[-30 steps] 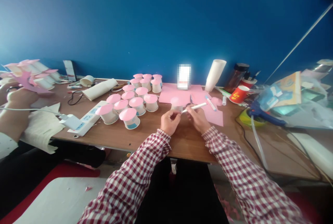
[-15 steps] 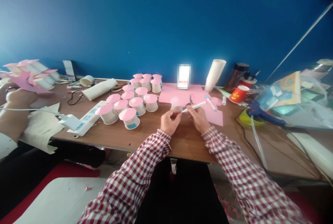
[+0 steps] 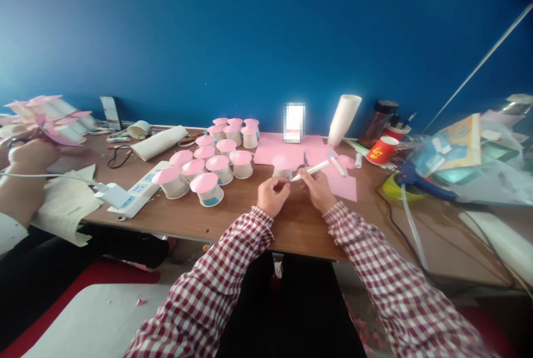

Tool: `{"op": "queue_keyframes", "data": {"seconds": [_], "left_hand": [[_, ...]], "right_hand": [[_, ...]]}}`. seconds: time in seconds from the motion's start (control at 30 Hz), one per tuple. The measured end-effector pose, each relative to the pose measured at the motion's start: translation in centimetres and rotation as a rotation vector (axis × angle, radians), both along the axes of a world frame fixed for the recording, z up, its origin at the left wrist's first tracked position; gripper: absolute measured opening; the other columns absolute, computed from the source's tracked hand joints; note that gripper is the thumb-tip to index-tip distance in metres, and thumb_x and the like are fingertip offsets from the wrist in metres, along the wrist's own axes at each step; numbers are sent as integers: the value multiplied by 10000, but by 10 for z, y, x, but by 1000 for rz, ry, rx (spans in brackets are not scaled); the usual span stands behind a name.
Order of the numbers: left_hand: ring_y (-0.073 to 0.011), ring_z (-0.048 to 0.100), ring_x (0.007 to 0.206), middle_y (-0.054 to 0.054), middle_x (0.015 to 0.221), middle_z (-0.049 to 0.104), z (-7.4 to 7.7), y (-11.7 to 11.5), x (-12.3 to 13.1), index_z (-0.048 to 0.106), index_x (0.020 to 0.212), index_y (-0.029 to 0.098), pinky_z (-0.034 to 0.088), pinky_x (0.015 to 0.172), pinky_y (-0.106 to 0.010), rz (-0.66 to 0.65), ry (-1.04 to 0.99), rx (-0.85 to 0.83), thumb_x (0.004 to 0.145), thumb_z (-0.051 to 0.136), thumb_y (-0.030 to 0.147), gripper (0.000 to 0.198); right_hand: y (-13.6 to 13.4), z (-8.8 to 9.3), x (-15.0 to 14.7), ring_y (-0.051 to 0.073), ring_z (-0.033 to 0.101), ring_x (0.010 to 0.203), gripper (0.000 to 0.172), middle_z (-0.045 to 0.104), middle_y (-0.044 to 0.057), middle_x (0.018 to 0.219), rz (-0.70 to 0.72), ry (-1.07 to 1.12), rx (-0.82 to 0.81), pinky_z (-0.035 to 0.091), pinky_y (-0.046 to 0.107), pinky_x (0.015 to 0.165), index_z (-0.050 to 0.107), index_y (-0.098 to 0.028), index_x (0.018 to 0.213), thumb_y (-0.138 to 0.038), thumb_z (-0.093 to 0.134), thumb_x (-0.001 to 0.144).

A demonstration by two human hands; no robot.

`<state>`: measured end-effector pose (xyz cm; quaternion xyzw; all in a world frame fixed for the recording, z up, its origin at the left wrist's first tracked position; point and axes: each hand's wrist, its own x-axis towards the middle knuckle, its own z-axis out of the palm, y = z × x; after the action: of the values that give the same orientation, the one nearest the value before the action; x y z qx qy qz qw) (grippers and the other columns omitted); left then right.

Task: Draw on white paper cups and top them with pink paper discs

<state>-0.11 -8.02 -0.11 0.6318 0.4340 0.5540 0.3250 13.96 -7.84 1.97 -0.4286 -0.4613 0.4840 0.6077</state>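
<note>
l hand [image 3: 272, 194]: fingers curled, tips at nib end of pen; can't tell if pinched tight or on what. 
r hand [image 3: 318, 188]: thumb + fingers closed round barrel of white pen [image 3: 315, 171]. 
pen posn: slanted btwn both hands, over front of brown table [image 3: 241, 213], nib end twd l hand.

items nr hands:
- pink-topped cup [image 3: 282, 168], wht, 1 pc, just behind hands.
- pink paper [image 3: 268, 152], sheets, flat, behind + to r.
- scissors [image 3: 305, 158], partly hidden, on paper.
- 2nd pen [image 3: 337, 165], wht w/ blue, lying on paper, r of r hand.

to l:
- cup group [image 3: 207, 185], wht w/ pink tops, close together.
- power strip [image 3: 141, 188] w/ wht adapter [image 3: 113, 195] at near end.
- cup stack, lying [image 3: 160, 142].
- co-worker's hand [image 3: 31, 158], far l, by pink piece [image 3: 62, 137]; grip unclear.

to r:
- tall cup stack [image 3: 345, 119], wht, leaning slightly.
- red cup [image 3: 382, 150], in front of dk bottle [image 3: 375, 125].
- blue glue gun [image 3: 428, 183], on yel-grn bowl [image 3: 402, 191].
</note>
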Motion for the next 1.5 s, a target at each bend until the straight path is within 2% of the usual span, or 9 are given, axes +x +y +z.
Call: {"op": "queue_keyframes", "data": {"seconds": [0.43, 0.73, 0.8, 0.97, 1.07, 1.3, 1.5], "left_hand": [[-127, 602, 634, -47, 728, 687, 5, -3, 2, 698, 795, 146, 484, 628, -240, -16, -17, -42, 715, 643, 249, 141], [-102, 550, 557, -17, 643, 660, 0, 1, 0, 712, 762, 149, 446, 556, -220, 18, -17, -65, 702, 639, 239, 131], [-96, 540, 557, -16, 639, 655, 0, 3, 0, 709, 753, 145, 439, 557, -219, -9, -83, -121, 692, 653, 258, 141], [-96, 564, 581, -28, 636, 648, 3, 8, -1, 688, 769, 119, 463, 594, -236, -151, -496, -407, 614, 729, 347, 278], [-97, 571, 581, -31, 639, 641, 7, 8, -1, 684, 788, 112, 466, 572, -231, -198, -623, -523, 549, 770, 372, 363], [-80, 564, 579, 2, 615, 604, 13, 4, -3, 649, 746, 132, 454, 551, -202, -232, -687, -577, 546, 788, 399, 362], [-74, 534, 534, 3, 591, 604, 5, 8, 1, 606, 676, 128, 438, 530, -209, -205, -609, -526, 517, 804, 474, 429]], "right_hand": [[1, 0, 0, 79, 430, 458, 398, 517, -26, 520, -39, -8, -10, 308, 205, 401, 589, -169, 666, -535, 744, 647], [0, 0, 0, 76, 444, 479, 409, 532, -29, 549, -27, -9, -14, 329, 204, 418, 591, -172, 685, -538, 759, 618], [1, 0, 0, 76, 445, 480, 405, 525, -30, 541, -34, 15, -16, 325, 204, 417, 596, -168, 691, -532, 760, 621], [3, 0, 0, 69, 428, 473, 408, 515, -33, 546, -37, 72, -25, 310, 204, 409, 601, -166, 702, -532, 762, 621], [3, 1, 0, 63, 427, 466, 414, 517, -36, 550, -41, 103, -32, 301, 200, 404, 584, -167, 692, -529, 769, 614], [2, 1, -1, 59, 435, 471, 366, 527, -36, 559, -18, 111, -25, 313, 200, 416, 592, -170, 690, -496, 753, 650], [3, 0, 0, 67, 443, 487, 343, 532, -34, 557, 4, 133, 5, 319, 199, 425, 586, -174, 684, -469, 759, 651]]}}
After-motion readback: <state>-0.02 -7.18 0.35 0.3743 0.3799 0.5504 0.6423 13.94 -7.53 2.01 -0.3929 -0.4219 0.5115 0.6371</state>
